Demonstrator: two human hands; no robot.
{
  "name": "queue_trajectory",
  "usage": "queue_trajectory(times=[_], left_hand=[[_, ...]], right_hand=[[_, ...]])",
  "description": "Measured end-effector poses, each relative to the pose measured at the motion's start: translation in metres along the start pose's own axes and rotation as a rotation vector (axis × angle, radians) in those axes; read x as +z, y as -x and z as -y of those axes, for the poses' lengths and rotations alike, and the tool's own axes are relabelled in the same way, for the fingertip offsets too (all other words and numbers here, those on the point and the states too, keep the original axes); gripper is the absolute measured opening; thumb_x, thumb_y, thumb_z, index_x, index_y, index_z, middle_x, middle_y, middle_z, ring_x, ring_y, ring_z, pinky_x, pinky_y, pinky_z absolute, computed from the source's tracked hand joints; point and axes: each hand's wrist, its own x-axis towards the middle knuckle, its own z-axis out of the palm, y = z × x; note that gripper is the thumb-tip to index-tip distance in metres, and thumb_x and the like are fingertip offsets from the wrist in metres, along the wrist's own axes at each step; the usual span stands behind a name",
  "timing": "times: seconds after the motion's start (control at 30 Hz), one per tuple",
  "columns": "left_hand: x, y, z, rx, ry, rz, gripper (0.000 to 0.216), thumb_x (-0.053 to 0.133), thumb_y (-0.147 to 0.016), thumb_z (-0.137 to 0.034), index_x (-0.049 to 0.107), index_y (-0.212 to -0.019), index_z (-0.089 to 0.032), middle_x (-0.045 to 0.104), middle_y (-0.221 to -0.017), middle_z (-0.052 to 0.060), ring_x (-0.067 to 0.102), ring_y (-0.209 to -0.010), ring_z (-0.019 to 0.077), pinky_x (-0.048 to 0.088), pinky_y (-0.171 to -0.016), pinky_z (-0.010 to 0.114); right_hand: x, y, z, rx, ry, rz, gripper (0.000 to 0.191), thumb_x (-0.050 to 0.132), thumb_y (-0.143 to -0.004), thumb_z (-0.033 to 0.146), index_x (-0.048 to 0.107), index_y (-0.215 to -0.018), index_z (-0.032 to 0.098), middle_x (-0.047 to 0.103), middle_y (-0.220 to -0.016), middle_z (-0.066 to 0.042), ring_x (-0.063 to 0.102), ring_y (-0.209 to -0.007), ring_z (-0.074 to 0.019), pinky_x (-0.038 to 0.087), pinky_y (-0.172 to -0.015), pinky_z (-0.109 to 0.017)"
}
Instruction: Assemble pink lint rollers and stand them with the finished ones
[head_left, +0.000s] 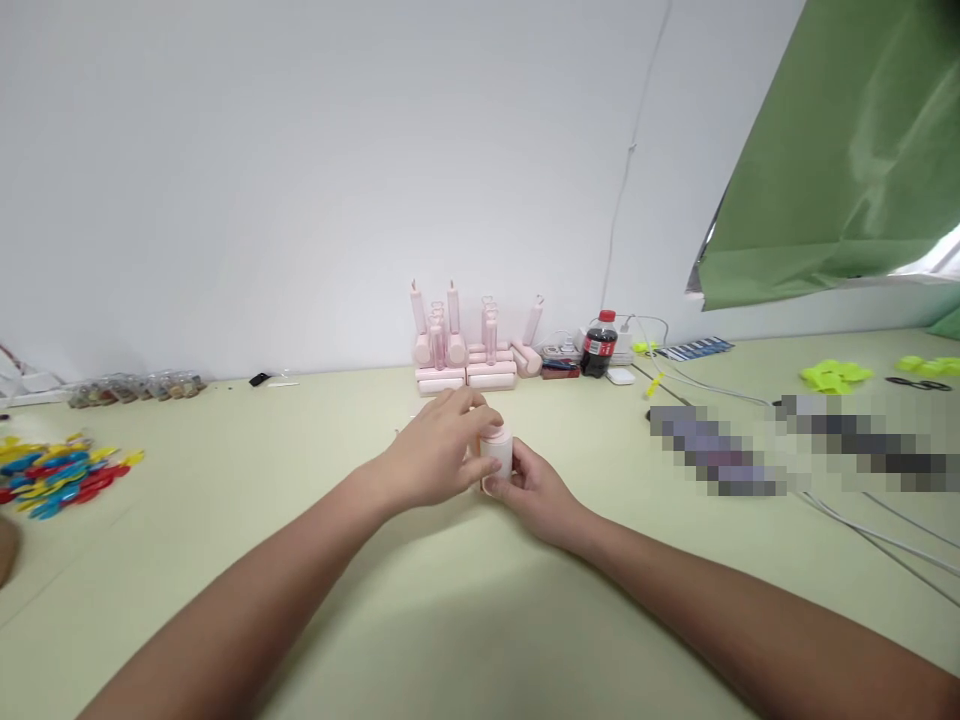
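Observation:
A small white cylindrical bottle (496, 458) with a pale pink top stands upright, low over the table, in front of me. My right hand (544, 497) is wrapped round its right side and base, thumb at the front. From the left, my left hand (442, 445) reaches over it. Its fingers curl at the bottle's top and its thumb presses on the front, so part of the bottle is hidden. Just behind my hands is a group of pale pink cylinders (491, 380), some lying stacked and others upright with small loops on top.
A cola bottle (599, 345) stands by the wall, beside a small white box (620, 376). White cables (720, 390) run over the table (465, 640) at right. Colourful plastic pieces (67, 475) lie left; yellow-green pieces (834, 376) and black scissors (919, 383) lie right.

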Motion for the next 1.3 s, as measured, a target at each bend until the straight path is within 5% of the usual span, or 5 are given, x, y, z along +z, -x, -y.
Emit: queue_trajectory(times=[0.3,0.5,0.77,1.0,1.3], left_hand=[[-0.007,-0.01,0.012,-0.008,0.125,0.237,0.022,0.063,-0.075,-0.024,0.058,-0.097,-0.022,0.057,-0.098,0.003,0.053,-0.086,0.019,0.041,-0.068,0.028],[-0.008,-0.01,0.009,-0.031,0.128,0.228,0.021,0.065,-0.075,-0.026,0.057,-0.094,-0.021,0.057,-0.09,0.002,0.05,-0.078,0.0169,0.037,-0.062,0.027],[-0.005,-0.011,0.035,-0.22,0.556,0.417,0.036,0.076,-0.067,-0.035,0.048,-0.082,-0.02,0.045,-0.071,-0.005,0.04,-0.06,0.0098,0.03,-0.05,0.022],[0.034,-0.008,0.066,-0.365,0.925,0.351,0.039,0.076,-0.067,-0.035,0.042,-0.078,-0.02,0.038,-0.065,-0.008,0.035,-0.055,0.0068,0.027,-0.048,0.02],[0.06,0.023,0.066,-0.571,1.237,0.263,0.042,0.076,-0.067,-0.034,0.036,-0.072,-0.02,0.041,-0.058,-0.009,0.037,-0.048,0.0054,0.027,-0.046,0.019]], right_hand=[[0.001,0.008,0.014,-0.029,0.057,0.07,0.03,0.061,-0.082,0.031,0.054,-0.109,0.021,0.057,-0.093,-0.001,0.049,-0.081,-0.0172,0.042,-0.07,-0.028],[-0.001,0.008,0.013,-0.082,0.086,0.063,0.03,0.058,-0.085,0.04,0.053,-0.107,0.02,0.055,-0.088,0.0,0.046,-0.074,-0.0154,0.039,-0.065,-0.026],[0.009,0.015,0.014,-0.15,0.16,0.032,0.038,0.054,-0.09,0.047,0.055,-0.114,0.019,0.063,-0.095,-0.003,0.055,-0.08,-0.018,0.043,-0.069,-0.028],[-0.002,0.002,0.014,-0.03,0.244,-0.044,0.034,0.057,-0.088,0.044,0.065,-0.107,0.017,0.068,-0.096,-0.005,0.06,-0.087,-0.0217,0.044,-0.074,-0.029],[0.001,-0.002,0.018,0.065,0.343,0.029,0.035,0.055,-0.086,0.048,0.07,-0.091,0.016,0.066,-0.078,-0.002,0.055,-0.068,-0.0171,0.038,-0.059,-0.025]])
